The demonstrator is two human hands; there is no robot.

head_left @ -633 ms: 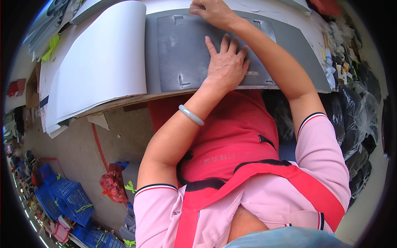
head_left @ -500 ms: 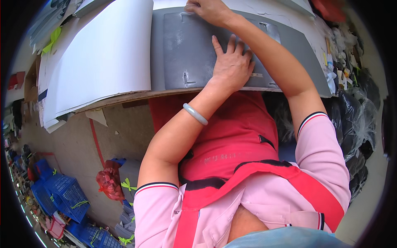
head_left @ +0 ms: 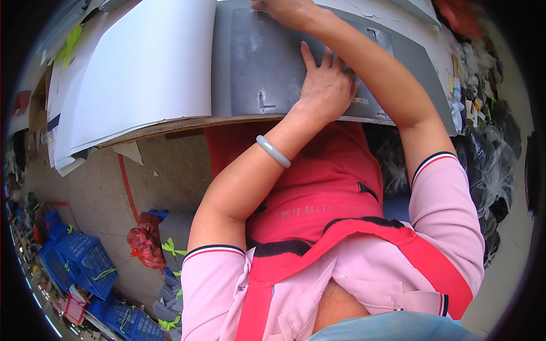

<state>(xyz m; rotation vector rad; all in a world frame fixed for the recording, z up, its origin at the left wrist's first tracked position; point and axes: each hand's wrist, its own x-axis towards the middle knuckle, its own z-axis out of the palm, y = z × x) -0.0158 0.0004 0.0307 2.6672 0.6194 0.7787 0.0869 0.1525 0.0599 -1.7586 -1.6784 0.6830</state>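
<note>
A dark grey rectangular template [head_left: 261,68] with L-shaped slots near its corners lies on a larger grey sheet [head_left: 424,71] at the table's near side. White smudges mark its surface and slot edges. My left hand [head_left: 328,88] presses flat on the template right of its middle, fingers spread. A pale bangle [head_left: 273,152] circles that wrist. My right arm crosses above, and my right hand [head_left: 287,11] is at the far left corner slot, fingers closed in a pinch. Whatever those fingers hold is too small or hidden to make out.
To the left, a large white sheet [head_left: 148,62] curves up along the grey one and overhangs the table edge. Clear plastic bags [head_left: 483,153] and scraps crowd the right. Blue crates [head_left: 88,264] and a red bag [head_left: 147,244] are on the floor at left.
The whole view has shifted slightly. My right fingers have moved a little left at the far corner slot. My left hand keeps pressing on the template.
</note>
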